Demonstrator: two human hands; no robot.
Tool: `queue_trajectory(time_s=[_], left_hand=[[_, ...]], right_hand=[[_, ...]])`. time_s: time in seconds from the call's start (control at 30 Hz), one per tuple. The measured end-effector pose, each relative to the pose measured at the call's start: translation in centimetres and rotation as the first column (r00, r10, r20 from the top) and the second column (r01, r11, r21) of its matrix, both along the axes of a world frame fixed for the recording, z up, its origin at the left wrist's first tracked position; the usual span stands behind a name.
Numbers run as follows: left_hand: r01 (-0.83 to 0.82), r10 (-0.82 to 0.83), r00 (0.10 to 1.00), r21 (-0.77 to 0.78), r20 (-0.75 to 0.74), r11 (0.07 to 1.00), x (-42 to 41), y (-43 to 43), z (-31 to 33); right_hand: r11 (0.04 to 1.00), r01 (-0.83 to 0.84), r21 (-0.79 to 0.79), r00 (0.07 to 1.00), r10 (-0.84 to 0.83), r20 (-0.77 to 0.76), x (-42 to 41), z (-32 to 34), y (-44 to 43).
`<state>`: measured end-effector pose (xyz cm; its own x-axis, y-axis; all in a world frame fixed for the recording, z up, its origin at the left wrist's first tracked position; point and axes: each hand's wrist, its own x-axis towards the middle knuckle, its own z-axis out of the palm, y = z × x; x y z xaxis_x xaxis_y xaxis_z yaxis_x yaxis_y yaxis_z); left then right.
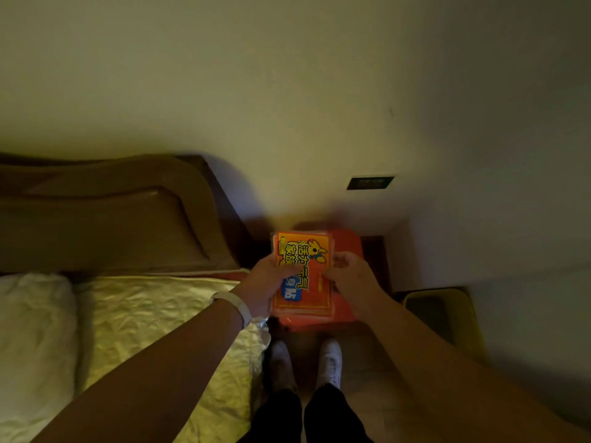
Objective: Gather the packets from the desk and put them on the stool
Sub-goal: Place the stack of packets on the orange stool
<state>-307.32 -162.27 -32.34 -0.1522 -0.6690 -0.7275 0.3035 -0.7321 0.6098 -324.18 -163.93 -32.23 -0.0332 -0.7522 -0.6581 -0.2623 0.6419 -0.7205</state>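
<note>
A stack of orange and yellow packets [311,251] with a cartoon animal and blue label lies over the red stool [347,247] between the bed and the wall. My left hand [267,282], with a white band at its wrist, grips the stack's left edge, thumb on top. At the stack's right edge, my right hand [350,276] holds on with curled fingers. Whether the stack rests on the stool or hovers just above it I cannot tell.
A bed with a pale quilted cover [153,318] and a brown headboard [112,215] fills the left. A yellow bin [441,311] stands at the right by the wall. My feet in white shoes [329,362] are on the floor before the stool.
</note>
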Motion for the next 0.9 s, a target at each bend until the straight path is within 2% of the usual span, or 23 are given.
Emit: queue_trajectory(time_s=[0.17,0.3,0.6,0.77,0.9], left_hand=[[0.017,-0.018,0.974,0.007,0.224,1.000,-0.6,-2.9,-4.9],[0.052,-0.058,0.912,0.027,0.406,0.998,-1.1,-4.3,-8.5],[0.201,-0.221,0.797,0.097,0.562,0.975,-2.0,-7.0,-17.7],[0.255,-0.250,0.724,0.087,0.643,0.963,-2.0,-7.9,-22.0],[0.280,-0.265,0.677,0.093,0.687,0.956,-1.5,-8.6,-25.3]], right_hand=[[1.000,0.006,-0.020,0.999,-0.007,-0.054,-0.2,-3.7,-3.0],[0.999,0.004,-0.037,0.997,-0.007,-0.082,-0.7,-7.8,-5.2],[0.999,-0.052,0.003,0.988,0.052,-0.144,-1.3,-17.9,-7.6],[0.996,-0.092,-0.009,0.975,0.088,-0.206,-0.6,-23.1,-8.6],[0.992,-0.125,-0.031,0.973,0.116,-0.200,-0.2,-25.9,-9.0]])
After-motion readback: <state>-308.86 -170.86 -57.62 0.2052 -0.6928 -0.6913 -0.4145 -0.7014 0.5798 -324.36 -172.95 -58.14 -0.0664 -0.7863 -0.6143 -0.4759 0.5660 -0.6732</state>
